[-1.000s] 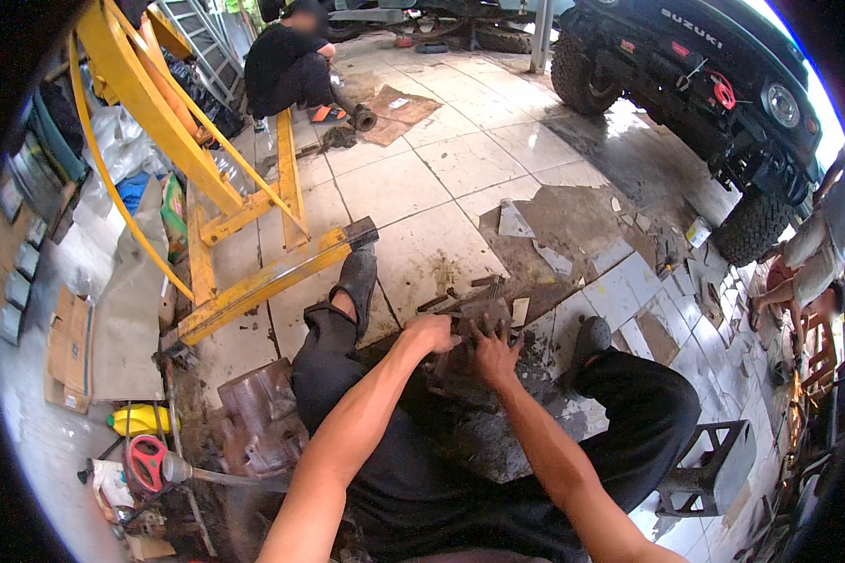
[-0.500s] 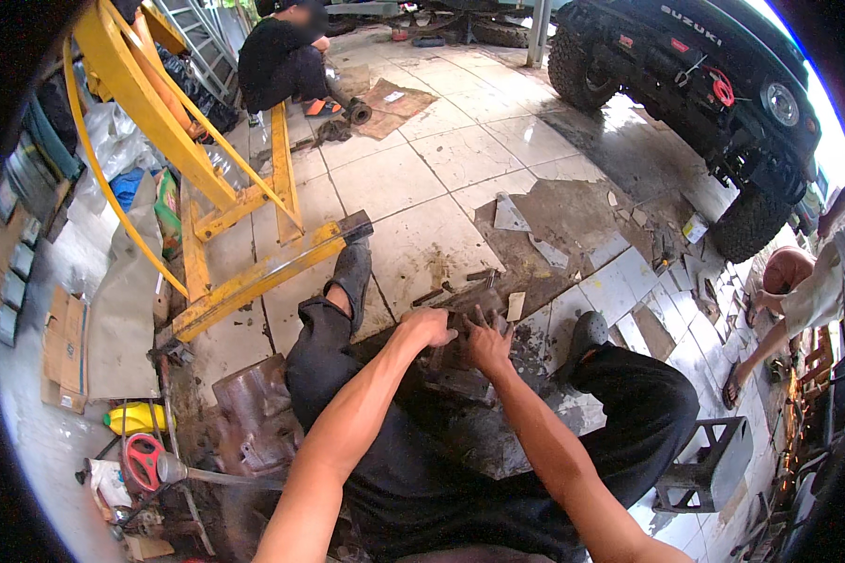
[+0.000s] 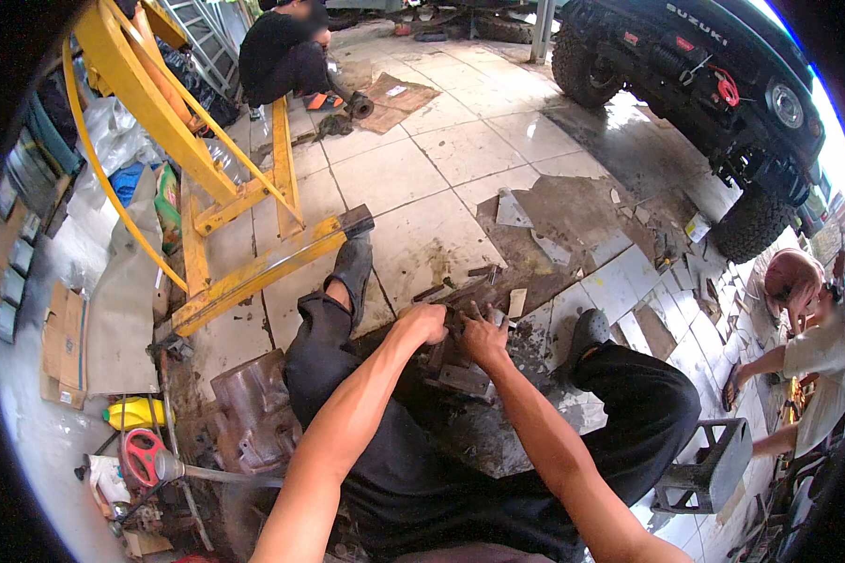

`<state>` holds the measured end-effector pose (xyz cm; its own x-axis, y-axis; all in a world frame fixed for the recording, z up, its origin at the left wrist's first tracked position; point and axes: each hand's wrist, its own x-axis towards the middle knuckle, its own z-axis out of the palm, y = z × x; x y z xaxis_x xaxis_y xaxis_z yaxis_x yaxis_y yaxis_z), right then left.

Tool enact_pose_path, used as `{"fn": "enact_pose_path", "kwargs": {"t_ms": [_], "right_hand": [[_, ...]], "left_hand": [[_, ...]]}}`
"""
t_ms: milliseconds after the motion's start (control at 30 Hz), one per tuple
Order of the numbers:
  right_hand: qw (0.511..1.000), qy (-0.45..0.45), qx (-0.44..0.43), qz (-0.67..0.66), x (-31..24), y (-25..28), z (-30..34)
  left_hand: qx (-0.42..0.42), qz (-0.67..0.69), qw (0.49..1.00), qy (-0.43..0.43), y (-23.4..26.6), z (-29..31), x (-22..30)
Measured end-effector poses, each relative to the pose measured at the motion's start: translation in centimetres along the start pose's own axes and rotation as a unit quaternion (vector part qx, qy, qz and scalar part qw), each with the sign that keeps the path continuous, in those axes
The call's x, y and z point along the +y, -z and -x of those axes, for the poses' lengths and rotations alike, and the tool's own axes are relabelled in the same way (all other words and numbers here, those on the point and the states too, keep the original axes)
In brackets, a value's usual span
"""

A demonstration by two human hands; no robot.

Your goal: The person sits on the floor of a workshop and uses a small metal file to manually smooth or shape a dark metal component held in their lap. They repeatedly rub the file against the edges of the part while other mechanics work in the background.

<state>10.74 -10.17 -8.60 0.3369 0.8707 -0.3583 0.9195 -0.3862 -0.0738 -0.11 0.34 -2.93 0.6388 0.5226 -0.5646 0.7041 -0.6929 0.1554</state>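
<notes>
My left hand (image 3: 426, 325) is closed at the left side of a dark, greasy metal part (image 3: 454, 325) low between my knees. Against the part's right side is my right hand (image 3: 483, 338), its fingers bent over it and somewhat apart. The fingers hide much of the part, so its exact kind does not show. Just below my hands a dull metal block (image 3: 466, 378) rests on the dirty floor. A pale, small flat piece (image 3: 517, 302) lies past my right fingertips, and a short dark metal piece (image 3: 482, 273) lies farther off.
A yellow steel hoist frame (image 3: 272, 272) stands at the left. Broken tiles (image 3: 620, 281) lie ahead right, near a dark vehicle (image 3: 695, 84). A crate-like grey block (image 3: 709, 466) is by my right leg. One person (image 3: 286, 56) squats at the back; another (image 3: 812, 347) crouches right, near sparks.
My right hand has drawn slightly nearer and its fingers have bent more over the part. The metal block below shows more plainly. The person at the right has come further into view.
</notes>
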Motion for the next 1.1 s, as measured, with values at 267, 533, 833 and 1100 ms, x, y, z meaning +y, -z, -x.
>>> {"fn": "enact_pose_path", "kwargs": {"t_ms": [267,533,833,1100], "right_hand": [[0.996,-0.033,0.088,-0.010,-0.5,-1.3,2.0],[0.998,-0.025,0.049,-0.039,-0.3,-0.9,2.4],[0.993,-0.032,0.091,-0.071,0.1,-1.0,0.7],[0.995,-0.056,0.063,-0.060,-0.6,-1.1,3.7]], "left_hand": [[0.016,0.026,1.000,0.007,1.6,1.2,1.1],[0.012,0.016,1.000,0.002,1.0,1.5,-0.2],[0.013,0.020,1.000,-0.009,0.4,0.2,0.2],[0.036,0.042,0.998,-0.003,1.1,1.5,0.4]]}}
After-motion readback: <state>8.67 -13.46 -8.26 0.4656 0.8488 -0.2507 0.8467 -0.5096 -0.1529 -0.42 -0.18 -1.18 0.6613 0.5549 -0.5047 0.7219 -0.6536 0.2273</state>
